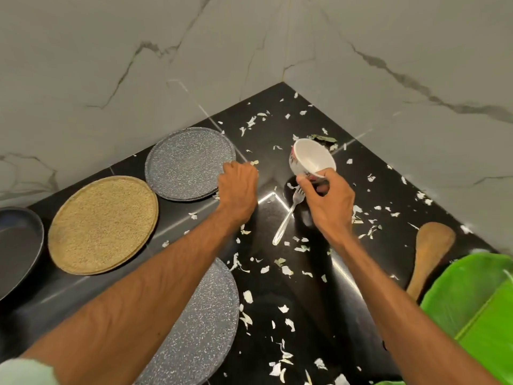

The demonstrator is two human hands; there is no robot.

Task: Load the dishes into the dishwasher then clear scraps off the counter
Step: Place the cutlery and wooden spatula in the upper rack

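White bowl (312, 158) sits just right of frame centre, tipped on its side with the mouth facing me, and my right hand (327, 202) has its near rim pinched between thumb and fingers, a fork (288, 218) lying on the black counter (319, 301) right beneath. My left hand (238, 190) is curled into a loose fist at the right edge of the grey speckled plate (188, 162); I can't tell whether it holds anything. Pale scraps (286, 270) litter the counter all around.

Four plates (190, 163), one bowl (312, 157), one fork (288, 216), one wooden spoon (430, 254), scraps (286, 270) uncounted.
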